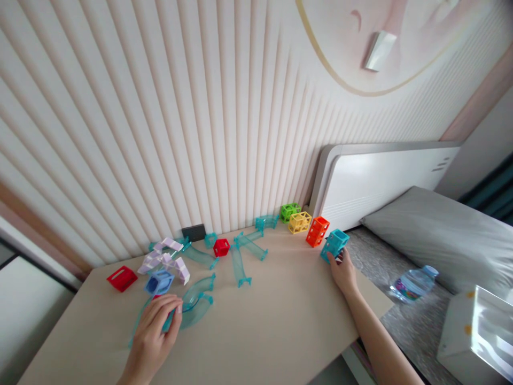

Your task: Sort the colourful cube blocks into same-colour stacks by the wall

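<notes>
My right hand (344, 271) is closed around the lower part of a teal openwork block (335, 243), which stands upright near the right side of the table. An orange openwork block (318, 231) is just left of it. On the left, my left hand (154, 327) has its fingers curled over a see-through teal track piece (168, 320), part of which shows between thumb and fingers. Curved teal track pieces (197, 315) lie beside that hand. Right behind it sit a blue hollow block (159, 282) and several lilac pieces (162, 258).
Toward the wall lie a red cube (221, 247), straight teal tracks (239, 267), a yellow block (299, 222), a green block (289, 212) and a black box (194, 233). A red hollow piece (122, 278) lies far left. Right of the table, a water bottle (413, 284) rests on the bed.
</notes>
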Demonstrator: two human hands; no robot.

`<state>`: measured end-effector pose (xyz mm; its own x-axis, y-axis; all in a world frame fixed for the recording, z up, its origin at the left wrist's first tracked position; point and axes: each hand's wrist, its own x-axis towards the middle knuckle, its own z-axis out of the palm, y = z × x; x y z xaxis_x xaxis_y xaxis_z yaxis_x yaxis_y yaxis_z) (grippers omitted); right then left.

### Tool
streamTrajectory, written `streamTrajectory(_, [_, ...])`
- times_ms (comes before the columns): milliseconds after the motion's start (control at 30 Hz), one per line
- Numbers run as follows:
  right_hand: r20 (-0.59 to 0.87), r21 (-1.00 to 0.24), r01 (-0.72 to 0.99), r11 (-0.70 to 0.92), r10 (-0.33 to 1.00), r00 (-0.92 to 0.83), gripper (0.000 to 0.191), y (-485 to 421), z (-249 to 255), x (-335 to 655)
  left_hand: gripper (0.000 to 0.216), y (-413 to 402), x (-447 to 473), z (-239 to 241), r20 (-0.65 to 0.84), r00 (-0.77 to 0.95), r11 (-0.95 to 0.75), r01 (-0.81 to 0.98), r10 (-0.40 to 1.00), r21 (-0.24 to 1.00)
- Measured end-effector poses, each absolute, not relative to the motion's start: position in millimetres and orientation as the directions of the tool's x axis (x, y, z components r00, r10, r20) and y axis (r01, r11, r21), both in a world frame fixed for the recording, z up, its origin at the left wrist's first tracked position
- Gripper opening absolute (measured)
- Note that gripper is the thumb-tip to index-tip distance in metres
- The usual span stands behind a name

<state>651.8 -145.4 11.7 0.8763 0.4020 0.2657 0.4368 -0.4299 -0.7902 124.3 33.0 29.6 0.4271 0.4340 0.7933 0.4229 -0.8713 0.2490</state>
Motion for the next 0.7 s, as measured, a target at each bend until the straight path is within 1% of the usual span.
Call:
streamTrajectory(100, [0.250,-0.780,0.436,-0.450,0.414,0.875,0.084,-145,15,651,0.009,35,121,32,0.798,0.409,-0.851,0.472,0.443,0.230])
streamTrajectory(200, [0.249,-0.757,0.437,-0.486,0.405,0.880,0.091,-146,16,648,0.009,39,116,32,0.788,0.390,-0.807,0.549,0.476,0.215])
streamTrajectory(233, [0.276,-0.741,0.447,-0.502,0.379,0.883,0.094,-148,17,645,0.009,40,114,31,0.781,0.381,-0.786,0.580,0.494,0.214])
streamTrajectory(300, [0.401,-0.700,0.499,-0.511,0.298,0.866,0.094,-153,18,634,0.014,44,110,29,0.764,0.356,-0.736,0.641,0.538,0.219])
streamTrajectory(367, [0.544,-0.657,0.582,-0.479,0.232,0.806,0.084,-156,22,615,0.022,47,107,25,0.741,0.318,-0.672,0.703,0.591,0.234])
streamTrajectory(400, [0.591,-0.640,0.624,-0.449,0.231,0.773,0.077,-155,24,603,0.026,49,105,23,0.730,0.293,-0.636,0.732,0.618,0.244])
streamTrajectory(433, [0.621,-0.622,0.664,-0.414,0.256,0.741,0.071,-152,27,588,0.030,51,104,21,0.720,0.267,-0.601,0.758,0.640,0.253])
streamTrajectory(500, [0.651,-0.579,0.753,-0.313,0.378,0.658,0.056,-137,36,552,0.039,55,102,17,0.707,0.221,-0.542,0.798,0.672,0.265])
streamTrajectory(533, [0.665,-0.549,0.802,-0.235,0.458,0.590,0.048,-127,41,531,0.042,56,101,15,0.701,0.206,-0.522,0.809,0.683,0.271])
streamTrajectory(567, [0.686,-0.516,0.849,-0.113,0.539,0.489,0.041,-115,46,508,0.045,58,100,13,0.693,0.198,-0.510,0.814,0.694,0.278])
streamTrajectory(633, [0.697,-0.452,0.888,0.086,0.654,0.292,0.028,-90,57,460,0.049,59,99,11,0.670,0.187,-0.493,0.816,0.718,0.301])
streamTrajectory(700, [0.673,-0.420,0.875,0.241,0.729,0.122,0.025,-67,65,411,0.051,59,98,11,0.651,0.171,-0.480,0.812,0.740,0.332])
